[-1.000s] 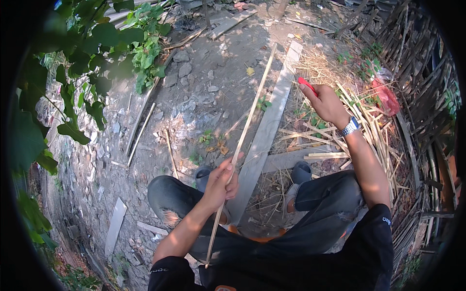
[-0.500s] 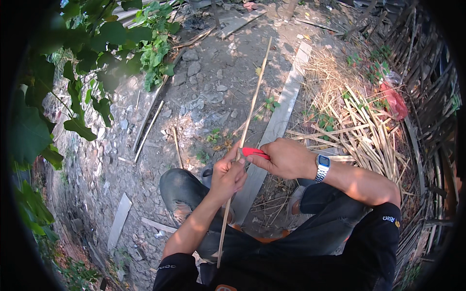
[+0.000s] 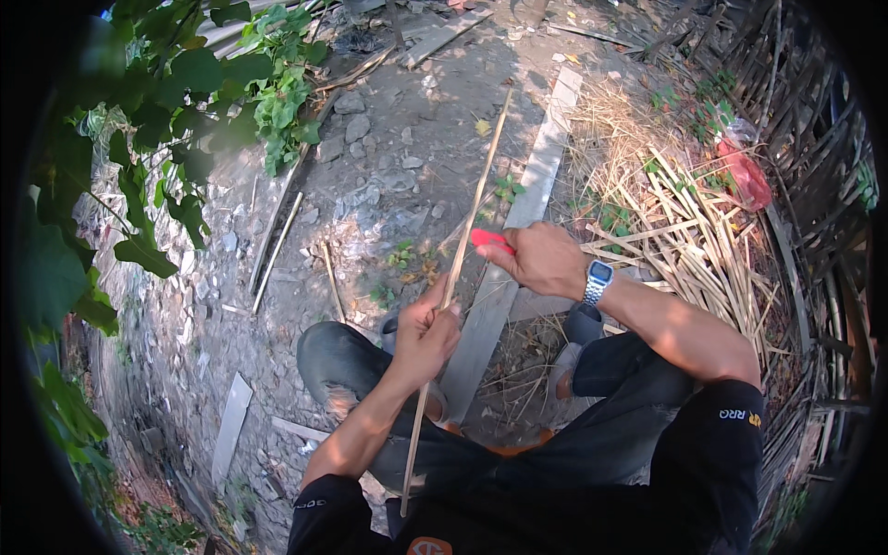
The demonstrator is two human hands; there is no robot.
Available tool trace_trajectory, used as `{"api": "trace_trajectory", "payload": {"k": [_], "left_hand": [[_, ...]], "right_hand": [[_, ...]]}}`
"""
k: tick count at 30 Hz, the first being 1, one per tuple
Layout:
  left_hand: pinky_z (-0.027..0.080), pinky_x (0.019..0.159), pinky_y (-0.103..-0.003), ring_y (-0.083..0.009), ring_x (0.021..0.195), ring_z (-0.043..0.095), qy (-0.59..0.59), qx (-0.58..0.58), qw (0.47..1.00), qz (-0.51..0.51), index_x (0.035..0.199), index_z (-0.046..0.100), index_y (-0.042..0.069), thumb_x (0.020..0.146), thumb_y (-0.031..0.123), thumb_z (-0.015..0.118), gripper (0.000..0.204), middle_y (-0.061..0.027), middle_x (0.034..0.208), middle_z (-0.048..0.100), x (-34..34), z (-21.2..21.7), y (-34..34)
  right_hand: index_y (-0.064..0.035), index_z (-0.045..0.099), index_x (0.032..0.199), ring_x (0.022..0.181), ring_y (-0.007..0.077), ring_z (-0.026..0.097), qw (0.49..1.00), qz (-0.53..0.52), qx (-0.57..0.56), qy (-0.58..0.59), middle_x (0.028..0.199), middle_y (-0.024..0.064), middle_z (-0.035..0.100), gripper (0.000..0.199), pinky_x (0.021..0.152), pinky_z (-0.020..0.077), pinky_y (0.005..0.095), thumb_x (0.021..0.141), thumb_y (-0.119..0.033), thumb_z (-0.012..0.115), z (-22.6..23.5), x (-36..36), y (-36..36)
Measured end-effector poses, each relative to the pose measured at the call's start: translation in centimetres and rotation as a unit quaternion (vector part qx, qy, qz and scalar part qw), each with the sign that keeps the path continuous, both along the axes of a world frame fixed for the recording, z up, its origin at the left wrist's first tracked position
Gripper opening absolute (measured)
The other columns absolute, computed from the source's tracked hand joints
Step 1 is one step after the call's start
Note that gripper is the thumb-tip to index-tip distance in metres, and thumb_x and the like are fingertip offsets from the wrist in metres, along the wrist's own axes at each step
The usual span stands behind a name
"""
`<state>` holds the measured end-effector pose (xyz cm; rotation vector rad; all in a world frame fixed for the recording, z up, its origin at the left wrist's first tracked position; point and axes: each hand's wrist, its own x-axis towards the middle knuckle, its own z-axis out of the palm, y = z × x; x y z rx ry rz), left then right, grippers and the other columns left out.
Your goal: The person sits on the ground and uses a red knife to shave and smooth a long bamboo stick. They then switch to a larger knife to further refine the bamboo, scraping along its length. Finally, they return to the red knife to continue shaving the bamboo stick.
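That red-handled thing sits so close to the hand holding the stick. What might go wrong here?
The right hand holds the red-handled tool against the thin bamboo strip, just above the left hand gripping it. A slip could perhaps catch those fingers. The long strip could also flex or splinter in that grip.

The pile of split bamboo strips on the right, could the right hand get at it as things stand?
Probably yes, once freed: the pile of split bamboo strips lies just beyond the right hand with nothing between, but that hand grips a red-handled tool against the long bamboo strip.

The right hand (red-handled knife in its grip) has come in against the bamboo strip.
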<state>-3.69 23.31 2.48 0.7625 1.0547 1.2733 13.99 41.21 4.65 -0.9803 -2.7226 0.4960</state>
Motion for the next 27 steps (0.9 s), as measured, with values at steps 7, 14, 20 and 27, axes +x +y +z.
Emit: {"api": "trace_trajectory", "payload": {"k": [7,14,20,27], "left_hand": [[0.029,0.048,-0.022,-0.0034,0.051,0.033,0.001,0.019,0.996,-0.082,0.156,0.032,0.003,0.104,0.000,0.047,0.055,0.0058,0.065,0.040,-0.4,-0.1,-3.3],[0.024,0.041,-0.024,-0.0034,0.042,0.025,-0.064,-0.008,0.997,-0.033,0.158,0.032,0.012,0.107,0.011,0.044,0.052,0.0075,0.056,0.028,-0.9,-0.8,-1.9],[0.025,0.039,-0.024,-0.0040,0.040,0.026,-0.092,-0.013,0.995,-0.032,0.159,0.028,0.014,0.107,0.014,0.044,0.054,0.0064,0.055,0.029,-0.2,0.3,0.0],[0.024,0.040,-0.023,-0.0040,0.041,0.026,-0.123,-0.070,0.990,-0.017,0.158,0.031,0.015,0.106,0.014,0.044,0.053,0.0064,0.056,0.027,-0.4,0.4,0.0]], "right_hand": [[0.0052,0.055,0.064,0.057,0.0427,0.055,0.941,-0.322,0.047,0.088,0.055,0.0234,0.053,0.082,0.063,0.0441,0.0498,0.101,-0.066,0.038,-0.2,14.1,15.2],[0.0047,0.059,0.067,0.050,0.0330,0.051,0.973,-0.184,0.013,0.136,0.054,0.0200,0.050,0.071,0.056,0.0414,0.0457,0.101,-0.056,0.048,5.8,8.4,8.2],[0.0010,0.066,0.075,0.057,0.0425,0.061,0.996,0.050,-0.073,0.014,0.054,0.0218,0.055,0.062,0.056,0.0473,0.0492,0.101,-0.053,0.050,5.7,2.0,-1.3],[-0.0022,0.069,0.079,0.057,0.0412,0.063,0.993,0.092,-0.073,-0.030,0.056,0.0204,0.059,0.063,0.056,0.0492,0.0525,0.100,-0.058,0.048,2.7,-0.5,-4.1]]}}
